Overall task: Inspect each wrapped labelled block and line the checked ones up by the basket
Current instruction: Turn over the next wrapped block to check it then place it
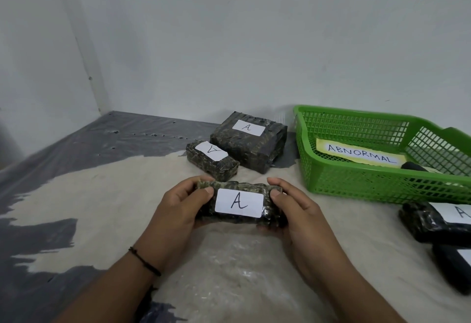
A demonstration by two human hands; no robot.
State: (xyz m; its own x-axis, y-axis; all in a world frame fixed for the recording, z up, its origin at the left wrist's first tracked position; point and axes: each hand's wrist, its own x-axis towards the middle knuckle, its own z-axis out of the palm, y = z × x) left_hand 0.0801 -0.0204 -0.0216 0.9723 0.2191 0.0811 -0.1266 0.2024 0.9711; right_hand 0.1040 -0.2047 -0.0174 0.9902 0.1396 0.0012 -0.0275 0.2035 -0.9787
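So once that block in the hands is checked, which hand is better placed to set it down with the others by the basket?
Probably the left hand. The two set-down blocks lie left of the green basket, just beyond its fingers. The right hand would have to cross over the held block.

The basket is bright green mesh. The wrapped blocks are dark, speckled olive, each bearing a white label.
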